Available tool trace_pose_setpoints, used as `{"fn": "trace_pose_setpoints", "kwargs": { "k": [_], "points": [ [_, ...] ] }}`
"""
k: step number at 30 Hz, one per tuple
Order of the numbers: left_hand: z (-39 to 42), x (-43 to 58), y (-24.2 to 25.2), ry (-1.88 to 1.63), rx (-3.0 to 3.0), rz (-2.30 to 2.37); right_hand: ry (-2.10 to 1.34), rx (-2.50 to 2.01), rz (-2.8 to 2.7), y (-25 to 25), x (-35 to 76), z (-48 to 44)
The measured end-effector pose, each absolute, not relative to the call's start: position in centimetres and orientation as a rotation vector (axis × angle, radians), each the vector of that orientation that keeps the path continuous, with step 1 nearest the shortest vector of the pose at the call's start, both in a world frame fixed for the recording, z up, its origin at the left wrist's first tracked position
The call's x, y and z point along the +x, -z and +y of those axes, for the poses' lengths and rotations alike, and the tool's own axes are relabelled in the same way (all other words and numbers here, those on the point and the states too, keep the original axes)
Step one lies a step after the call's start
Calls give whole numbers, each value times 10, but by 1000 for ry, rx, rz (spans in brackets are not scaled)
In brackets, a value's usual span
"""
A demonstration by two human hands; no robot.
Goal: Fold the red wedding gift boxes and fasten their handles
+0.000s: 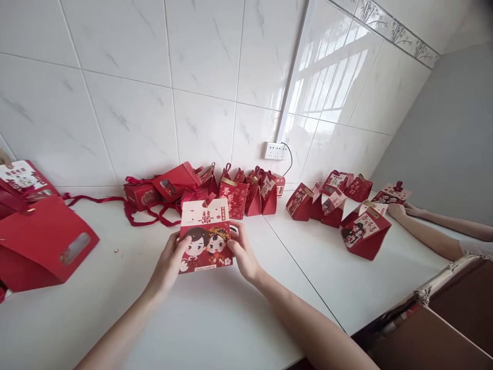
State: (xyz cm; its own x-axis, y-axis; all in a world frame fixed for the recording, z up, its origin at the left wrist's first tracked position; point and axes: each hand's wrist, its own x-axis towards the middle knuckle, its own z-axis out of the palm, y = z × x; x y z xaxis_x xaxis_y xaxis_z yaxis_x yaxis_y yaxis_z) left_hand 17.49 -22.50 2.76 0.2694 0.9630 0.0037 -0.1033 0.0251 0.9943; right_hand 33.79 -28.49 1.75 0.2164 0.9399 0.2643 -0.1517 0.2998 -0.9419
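Observation:
A red and white wedding candy box (pixel 205 235) with a cartoon couple printed on it stands on the white counter (pixel 215 313) in front of me. My left hand (pixel 169 262) grips its left edge, thumb on the front face. My right hand (pixel 242 252) holds its right edge, fingers curled round the side. The box is upright between both hands.
Several folded red gift boxes (pixel 246 195) with ribbons line the tiled wall. More boxes (pixel 362 231) stand at the right, where another person's arms (pixel 427 226) rest on the counter. Large red boxes (pixel 42 246) lie at the left. A wall socket (pixel 275 150) sits behind. Brown cardboard (pixel 442 329) is at lower right.

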Motion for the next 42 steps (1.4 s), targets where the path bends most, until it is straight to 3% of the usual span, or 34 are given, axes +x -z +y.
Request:
{"fn": "trace_pose_setpoints", "kwargs": {
  "k": [8, 16, 30, 37, 40, 42],
  "points": [
    [-223, 175, -23, -1210, 1313, 815, -914, -918, -1166, -14, 339, -289],
    [-238, 179, -24, -1065, 1477, 601, -852, -961, -1068, -8, 348, -284],
    [-197, 128, -45, -2124, 1417, 1207, -866, -1608, -1274, -2, 338, -283],
    [-234, 54, -62, -2665, 1354, 1449, -699, -1598, -1566, 15, 343, -276],
    [-259, 12, -55, -2693, 1305, 1597, -681, -1594, -1667, 20, 342, -276],
    [-269, -16, -44, -2513, 1279, 1741, -664, -1592, -1733, 22, 340, -277]
  ]
}}
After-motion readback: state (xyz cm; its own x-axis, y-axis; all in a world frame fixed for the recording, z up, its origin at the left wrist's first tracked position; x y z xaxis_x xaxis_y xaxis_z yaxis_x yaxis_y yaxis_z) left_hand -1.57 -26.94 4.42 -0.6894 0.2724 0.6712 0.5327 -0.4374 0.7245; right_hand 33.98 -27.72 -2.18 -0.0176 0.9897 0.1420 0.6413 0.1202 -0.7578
